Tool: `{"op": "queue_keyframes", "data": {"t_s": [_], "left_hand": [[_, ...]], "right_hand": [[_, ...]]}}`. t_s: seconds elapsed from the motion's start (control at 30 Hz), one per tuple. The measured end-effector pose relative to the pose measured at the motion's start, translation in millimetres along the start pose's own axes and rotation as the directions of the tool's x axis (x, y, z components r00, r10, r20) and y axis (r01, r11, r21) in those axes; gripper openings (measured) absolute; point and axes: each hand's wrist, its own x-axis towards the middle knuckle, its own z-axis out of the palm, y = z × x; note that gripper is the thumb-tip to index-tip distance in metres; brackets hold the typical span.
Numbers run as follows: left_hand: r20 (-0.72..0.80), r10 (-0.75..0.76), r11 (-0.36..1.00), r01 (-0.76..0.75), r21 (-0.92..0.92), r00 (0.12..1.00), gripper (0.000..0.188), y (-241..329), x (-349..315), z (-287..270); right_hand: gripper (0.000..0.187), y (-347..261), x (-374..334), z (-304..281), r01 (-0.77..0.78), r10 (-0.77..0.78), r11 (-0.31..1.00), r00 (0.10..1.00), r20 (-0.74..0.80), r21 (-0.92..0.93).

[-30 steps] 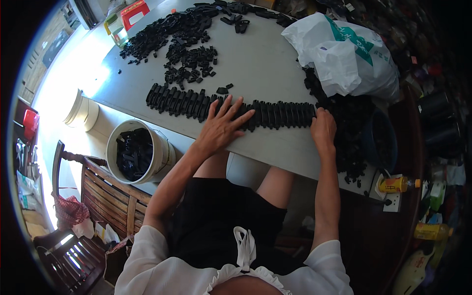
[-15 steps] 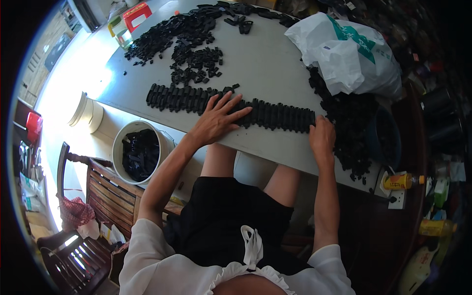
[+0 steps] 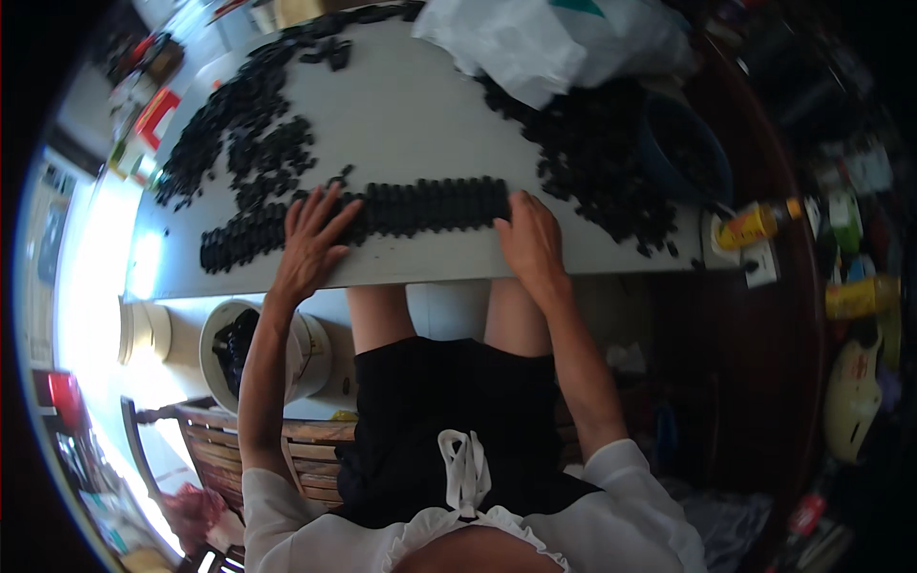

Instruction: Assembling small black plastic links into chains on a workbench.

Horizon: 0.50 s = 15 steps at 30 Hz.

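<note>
A long row of small black plastic parts (image 3: 435, 207), set side by side, lies along the near part of the grey-white table (image 3: 392, 105). My left hand (image 3: 313, 246) rests on the middle of the row, fingers spread, holding nothing. At the row's right end, my right hand (image 3: 535, 244) is closed, with its curled fingers and thumb against the last part. Its inner fingers are partly hidden. A few loose black pieces (image 3: 341, 177) lie just behind the row, close to my left fingertips.
Loose black parts form a pile (image 3: 272, 143) at the left and another pile (image 3: 597, 162) at the right. A white plastic bag (image 3: 554, 48) and a dark blue basin (image 3: 716, 158) stand by the right pile. A white bucket (image 3: 308, 355) holding black parts stands below the table's left side.
The view has swung to the right, so table, row and piles appear further left. My left hand still lies spread on the row and my right hand still touches its right end.
</note>
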Motion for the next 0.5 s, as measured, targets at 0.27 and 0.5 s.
{"op": "queue_keyframes", "data": {"t_s": [0.27,0.5], "left_hand": [[-0.226,0.122,0.981,-0.083,0.173,0.966,0.053,19,21,12],[-0.304,0.128,0.990,-0.139,-0.015,0.944,0.042,109,72,42]], "right_hand": [[0.019,99,-127,-24,-0.124,0.167,0.975,0.956,-0.241,0.184],[0.015,239,-339,-21,-0.682,0.662,0.703,0.731,-0.164,-0.200]]}}
